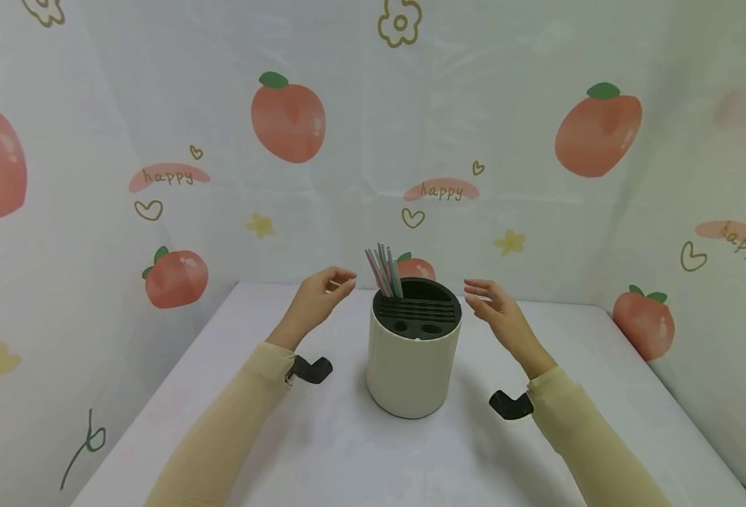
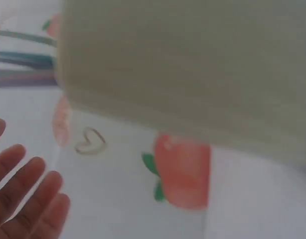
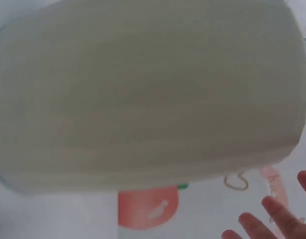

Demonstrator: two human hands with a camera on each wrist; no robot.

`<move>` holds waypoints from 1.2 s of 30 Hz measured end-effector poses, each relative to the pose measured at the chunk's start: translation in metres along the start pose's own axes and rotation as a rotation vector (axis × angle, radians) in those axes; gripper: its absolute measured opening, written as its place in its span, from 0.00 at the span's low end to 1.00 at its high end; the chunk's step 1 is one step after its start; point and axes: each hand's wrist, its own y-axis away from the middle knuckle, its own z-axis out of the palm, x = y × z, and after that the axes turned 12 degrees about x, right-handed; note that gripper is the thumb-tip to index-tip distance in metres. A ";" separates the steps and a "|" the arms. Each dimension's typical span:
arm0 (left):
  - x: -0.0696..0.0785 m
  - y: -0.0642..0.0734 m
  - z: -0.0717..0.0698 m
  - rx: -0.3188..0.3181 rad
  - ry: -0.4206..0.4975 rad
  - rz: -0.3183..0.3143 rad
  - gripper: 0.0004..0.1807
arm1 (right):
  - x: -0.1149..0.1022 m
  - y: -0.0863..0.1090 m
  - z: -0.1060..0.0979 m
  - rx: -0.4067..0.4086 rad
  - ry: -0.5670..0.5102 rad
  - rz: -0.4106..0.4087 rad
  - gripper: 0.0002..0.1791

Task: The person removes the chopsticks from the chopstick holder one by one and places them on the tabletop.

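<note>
A cream cylindrical holder [image 1: 411, 377] with a black slotted top [image 1: 419, 311] stands upright on the white table. Several thin pastel sticks [image 1: 384, 271], in pink, green and blue tones, lean out of its back left compartment. To the left of the holder, my left hand [image 1: 324, 292] is raised near the rim, apart from it, with relaxed fingers. On the other side, my right hand [image 1: 496, 310] is held up at about the same height, also not touching. Both wrist views show the holder's blurred pale side [image 2: 183, 64] close up, beside loosely spread fingers [image 3: 280, 214].
The white tabletop [image 1: 360, 465] extends around the holder. A white cloth backdrop [image 1: 373, 105] printed with red fruit, hearts and the word happy stands behind and at both sides. Black wrist mounts [image 1: 312, 370] stick out from the cuffs of both cream sleeves.
</note>
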 end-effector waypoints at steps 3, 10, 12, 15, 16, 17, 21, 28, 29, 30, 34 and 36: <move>0.016 -0.013 0.001 0.021 0.229 -0.003 0.16 | -0.007 -0.004 0.005 -0.033 -0.145 0.063 0.26; 0.033 -0.020 0.009 0.013 0.536 -0.084 0.16 | -0.009 -0.001 0.019 -0.084 -0.278 0.177 0.27; 0.033 -0.019 0.011 0.018 0.571 -0.106 0.15 | -0.007 0.001 0.021 -0.090 -0.287 0.191 0.27; 0.031 -0.019 0.015 0.011 0.610 -0.124 0.13 | -0.005 0.002 0.023 -0.091 -0.288 0.205 0.28; 0.032 -0.018 0.015 0.007 0.620 -0.127 0.12 | -0.005 0.003 0.023 -0.091 -0.287 0.208 0.29; 0.032 -0.018 0.017 0.001 0.628 -0.130 0.12 | -0.004 0.003 0.024 -0.089 -0.282 0.212 0.29; 0.032 -0.017 0.019 -0.014 0.642 -0.128 0.10 | -0.002 0.003 0.025 -0.089 -0.277 0.228 0.29; 0.033 -0.016 0.021 -0.018 0.628 -0.124 0.09 | 0.000 0.003 0.026 -0.092 -0.274 0.233 0.28; 0.033 -0.016 0.021 -0.019 0.627 -0.122 0.09 | 0.000 0.003 0.026 -0.092 -0.277 0.234 0.28; 0.033 -0.016 0.021 -0.020 0.627 -0.122 0.09 | 0.000 0.003 0.026 -0.093 -0.281 0.234 0.28; 0.032 -0.016 0.021 -0.035 0.645 -0.120 0.08 | 0.000 0.003 0.026 -0.095 -0.285 0.239 0.28; 0.032 -0.016 0.022 -0.040 0.656 -0.125 0.08 | 0.000 0.003 0.025 -0.095 -0.284 0.243 0.28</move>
